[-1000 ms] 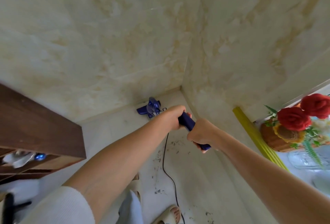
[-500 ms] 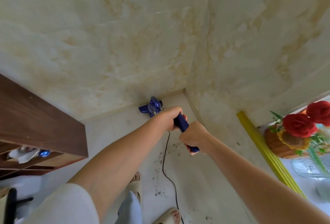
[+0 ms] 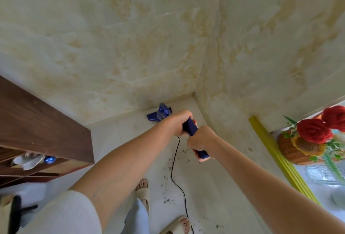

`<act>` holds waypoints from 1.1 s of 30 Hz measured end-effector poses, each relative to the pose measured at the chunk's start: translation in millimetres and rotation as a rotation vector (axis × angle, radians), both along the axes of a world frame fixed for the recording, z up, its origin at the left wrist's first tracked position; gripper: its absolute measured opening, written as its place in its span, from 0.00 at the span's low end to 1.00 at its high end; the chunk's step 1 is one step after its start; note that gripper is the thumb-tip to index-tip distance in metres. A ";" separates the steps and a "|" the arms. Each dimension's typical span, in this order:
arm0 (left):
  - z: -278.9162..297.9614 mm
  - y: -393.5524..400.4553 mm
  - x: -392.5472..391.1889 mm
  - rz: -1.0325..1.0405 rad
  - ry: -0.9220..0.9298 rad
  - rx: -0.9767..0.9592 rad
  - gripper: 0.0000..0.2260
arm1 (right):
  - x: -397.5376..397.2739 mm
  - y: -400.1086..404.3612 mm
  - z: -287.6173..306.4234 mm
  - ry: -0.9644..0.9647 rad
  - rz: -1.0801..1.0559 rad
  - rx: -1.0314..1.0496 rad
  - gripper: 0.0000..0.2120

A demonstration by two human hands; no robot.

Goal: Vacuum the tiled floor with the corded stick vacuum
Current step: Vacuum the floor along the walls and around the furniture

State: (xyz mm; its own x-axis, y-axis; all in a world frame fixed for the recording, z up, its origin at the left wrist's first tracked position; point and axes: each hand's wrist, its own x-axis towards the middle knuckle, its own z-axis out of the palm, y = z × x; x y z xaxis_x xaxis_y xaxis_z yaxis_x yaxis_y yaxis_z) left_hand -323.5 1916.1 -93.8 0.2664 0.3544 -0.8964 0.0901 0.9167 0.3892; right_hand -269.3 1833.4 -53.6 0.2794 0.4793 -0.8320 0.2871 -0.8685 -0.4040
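Observation:
I hold a blue stick vacuum by its handle (image 3: 190, 126) with both hands. My left hand (image 3: 176, 122) grips the upper part and my right hand (image 3: 200, 140) grips the lower end. The vacuum's blue head (image 3: 160, 112) rests on the pale tiled floor (image 3: 205, 187) close to the corner where the two marble-look walls meet. Its black cord (image 3: 175, 170) trails from the handle down across the floor towards my feet. Dark specks of dirt (image 3: 167, 166) lie scattered beside the cord.
A dark wooden shelf unit (image 3: 43, 133) juts in from the left. At the right, a yellow strip (image 3: 276, 155) borders a surface with a wicker basket of red flowers (image 3: 308, 140). My sandalled feet (image 3: 143, 189) stand below. A black object (image 3: 15, 213) sits bottom left.
My hands and the handle have drawn slightly left and nearer to me. The vacuum head stays by the corner wall.

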 end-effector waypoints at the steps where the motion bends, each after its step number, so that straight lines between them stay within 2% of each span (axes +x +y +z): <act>1: -2.2 2.1 -1.8 0.003 0.006 -0.001 0.05 | -3.5 2.2 -2.5 -0.003 0.002 0.000 0.10; 8: -11.7 9.6 -7.3 -0.052 0.009 -0.036 0.04 | -5.1 8.0 -15.4 0.000 0.049 0.013 0.10; 12: -10.2 2.8 -5.5 -0.036 -0.045 -0.043 0.07 | -0.6 -2.1 -15.7 0.021 0.052 0.002 0.09; 19: -8.7 -24.0 -1.7 -0.161 0.081 0.066 0.15 | -5.5 -26.6 -4.9 -0.075 0.098 -0.011 0.07; 25: 4.9 -14.4 22.9 -0.242 0.080 0.095 0.14 | 15.1 -22.5 15.8 -0.181 0.056 0.062 0.07; 28: 3.1 -7.8 33.2 -0.256 0.031 0.085 0.15 | 24.0 -17.7 12.4 -0.204 0.025 0.081 0.10; 33: 1.1 9.4 32.4 -0.229 0.034 0.097 0.12 | 21.9 4.0 2.7 -0.216 0.046 0.091 0.08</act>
State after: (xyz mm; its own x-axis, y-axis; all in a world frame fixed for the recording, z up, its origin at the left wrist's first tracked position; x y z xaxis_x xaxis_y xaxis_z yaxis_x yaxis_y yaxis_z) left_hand -291.1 1925.6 -92.7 0.3202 0.3729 -0.8708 0.3059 0.8293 0.4676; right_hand -247.4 1837.4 -51.0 0.4222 0.5663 -0.7078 0.4144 -0.8151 -0.4050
